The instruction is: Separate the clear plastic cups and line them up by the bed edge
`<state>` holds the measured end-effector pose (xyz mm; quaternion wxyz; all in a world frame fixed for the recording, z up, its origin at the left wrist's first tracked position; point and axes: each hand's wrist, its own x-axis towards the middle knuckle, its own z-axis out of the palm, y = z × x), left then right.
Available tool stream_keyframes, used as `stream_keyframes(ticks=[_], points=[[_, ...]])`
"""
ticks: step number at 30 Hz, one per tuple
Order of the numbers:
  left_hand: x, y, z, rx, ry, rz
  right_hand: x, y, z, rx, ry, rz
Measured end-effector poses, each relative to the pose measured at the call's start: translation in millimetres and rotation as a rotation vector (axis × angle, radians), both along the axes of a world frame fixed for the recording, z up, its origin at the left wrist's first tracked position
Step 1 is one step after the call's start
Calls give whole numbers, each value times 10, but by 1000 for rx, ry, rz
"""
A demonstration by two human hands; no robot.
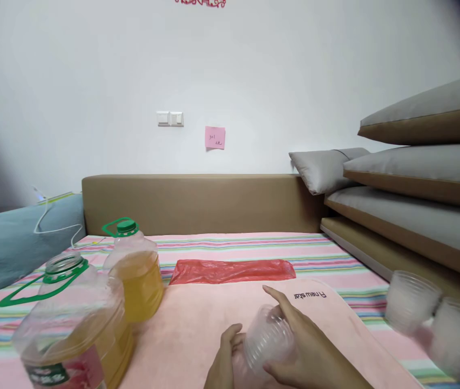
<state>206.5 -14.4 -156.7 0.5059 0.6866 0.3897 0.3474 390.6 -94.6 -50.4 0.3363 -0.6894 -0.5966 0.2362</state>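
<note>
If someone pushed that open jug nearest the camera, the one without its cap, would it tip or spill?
The open jug is only partly filled with yellow liquid, so it probably feels heavy low down and resists tipping. It stands on soft bedding, so a shove might rock it. Its mouth is uncapped, so sloshing could spill.

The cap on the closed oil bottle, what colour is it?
Green; the closed oil bottle's cap shows best in the head view.

Head view, forward over bed (pixel 230 254)

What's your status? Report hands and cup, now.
Left hand and right hand both gripping clear ribbed plastic cup over pink towel. Two clear cups at right. Oil jugs at left, apart.
</note>
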Motion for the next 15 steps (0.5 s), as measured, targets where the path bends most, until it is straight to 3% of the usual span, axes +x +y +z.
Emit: stream_keyframes(ticks=[5, 8, 9, 11, 15], points=[[75, -4, 124, -240, -172, 30, -23, 32, 8, -29, 17, -22], [94, 35, 177, -442, -196, 54, 14, 15, -39, 44, 79, -14], [84, 47, 176, -439, -173, 55, 28, 9, -60, 77, 103, -4], [37, 61, 136, -312, -90, 45, 55, 1, -96, 129, 143, 27], [-111, 45, -47, 113, 8, 40, 88, -17, -111, 174, 168, 37]])
